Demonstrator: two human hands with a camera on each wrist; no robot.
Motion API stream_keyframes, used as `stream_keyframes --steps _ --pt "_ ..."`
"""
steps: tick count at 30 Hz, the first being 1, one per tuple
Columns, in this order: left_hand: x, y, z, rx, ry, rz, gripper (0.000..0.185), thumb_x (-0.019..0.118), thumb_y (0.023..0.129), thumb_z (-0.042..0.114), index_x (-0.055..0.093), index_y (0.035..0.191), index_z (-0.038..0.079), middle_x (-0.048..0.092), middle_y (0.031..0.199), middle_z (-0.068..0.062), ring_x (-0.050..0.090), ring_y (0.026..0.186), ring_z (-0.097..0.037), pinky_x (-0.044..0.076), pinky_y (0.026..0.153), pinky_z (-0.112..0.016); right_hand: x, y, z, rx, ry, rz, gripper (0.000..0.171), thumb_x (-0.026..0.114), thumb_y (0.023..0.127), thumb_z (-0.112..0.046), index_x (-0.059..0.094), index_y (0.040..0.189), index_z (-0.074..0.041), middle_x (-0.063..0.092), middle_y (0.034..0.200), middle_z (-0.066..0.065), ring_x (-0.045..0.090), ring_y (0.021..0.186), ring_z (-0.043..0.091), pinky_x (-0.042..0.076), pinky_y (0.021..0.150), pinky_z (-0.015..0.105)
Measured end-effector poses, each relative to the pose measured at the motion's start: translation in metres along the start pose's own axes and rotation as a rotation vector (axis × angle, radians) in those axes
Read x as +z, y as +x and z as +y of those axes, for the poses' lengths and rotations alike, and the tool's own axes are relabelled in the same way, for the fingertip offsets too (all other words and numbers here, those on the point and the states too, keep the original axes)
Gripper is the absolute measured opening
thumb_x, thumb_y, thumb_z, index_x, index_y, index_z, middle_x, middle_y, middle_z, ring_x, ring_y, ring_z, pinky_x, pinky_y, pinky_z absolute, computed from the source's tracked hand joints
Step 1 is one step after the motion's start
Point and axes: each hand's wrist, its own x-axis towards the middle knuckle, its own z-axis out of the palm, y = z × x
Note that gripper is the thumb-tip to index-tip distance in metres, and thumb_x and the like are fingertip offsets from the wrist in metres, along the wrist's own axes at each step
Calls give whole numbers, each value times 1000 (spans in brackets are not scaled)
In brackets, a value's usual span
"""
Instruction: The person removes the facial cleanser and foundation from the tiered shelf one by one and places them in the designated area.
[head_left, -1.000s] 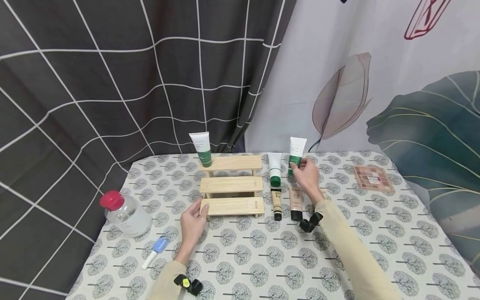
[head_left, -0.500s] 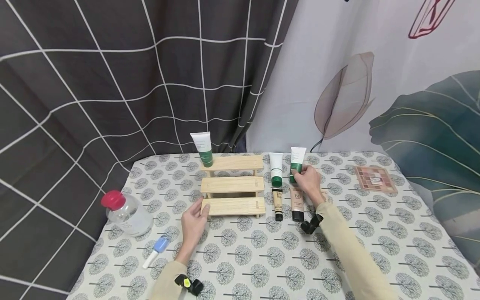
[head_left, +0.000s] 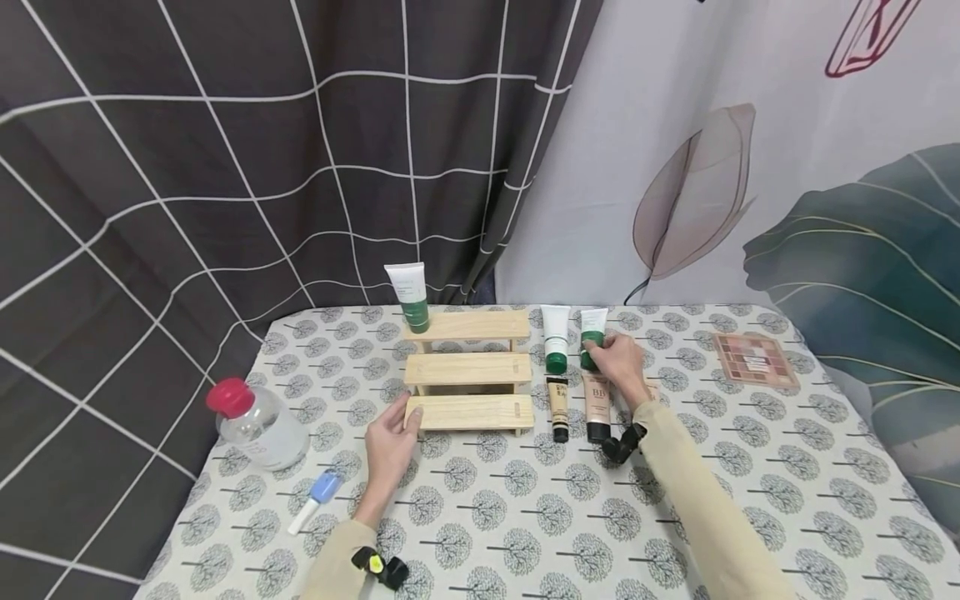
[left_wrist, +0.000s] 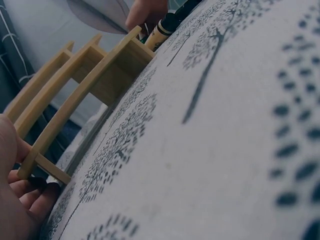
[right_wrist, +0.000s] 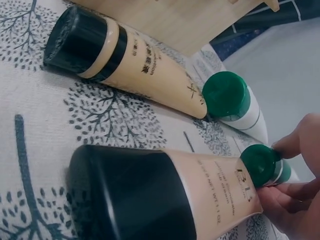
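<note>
My right hand (head_left: 621, 360) pinches a green-and-white squeeze tube (head_left: 593, 325) near its green cap, with thumb and fingers on either side. The tube lies low over the cloth beside another white tube with a green cap (head_left: 556, 337). At the left front end of a three-step wooden display stand (head_left: 468, 412), my left hand (head_left: 390, 442) holds the lowest step, thumb on top and fingers below. A similar green-and-white tube (head_left: 409, 296) stands upright on the top step's left end. In the right wrist view, a BB cream tube (right_wrist: 215, 190) lies right by my fingers.
A slim beige tube with a black cap (head_left: 558, 408) lies between the stand and the BB cream. Farther right is an eyeshadow palette (head_left: 756, 360). On the left are a clear bottle with a red cap (head_left: 262, 425) and a small blue-and-white bottle (head_left: 315, 502). Curtains hang behind the table.
My right hand has lowered the green-and-white tube from a raised, tilted position down beside the other white tube. The left hand has kept its hold on the stand.
</note>
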Motion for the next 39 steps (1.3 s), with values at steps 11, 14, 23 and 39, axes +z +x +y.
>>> stream_keyframes --steps 11,14,23,39 --pt "1 0 1 -7 2 -3 46 69 95 11 58 138 -2 58 140 -26 64 123 -41 59 96 -28 0 -2 2 8 7 42 50 60 100 -37 64 119 9 67 120 33 68 104 42 62 95 49" --pt "1 0 1 -6 2 -5 46 69 95 11 57 138 -2 58 140 -26 63 124 -41 59 96 -28 1 -4 4 -11 1 79 52 59 100 -37 64 120 11 67 120 33 67 108 45 58 100 53" --pt "0 0 0 5 0 1 46 68 96 10 57 138 -4 57 142 -26 62 126 -40 58 97 -26 -2 -11 -3 -38 45 136 57 57 101 -39 55 131 9 65 123 30 62 112 45 55 103 54" --pt "0 0 0 16 9 -2 46 68 96 10 56 138 -5 56 142 -27 61 126 -40 58 97 -27 -1 -45 -72 -246 266 94 53 65 99 -27 51 137 7 62 131 26 62 121 39 56 109 46"
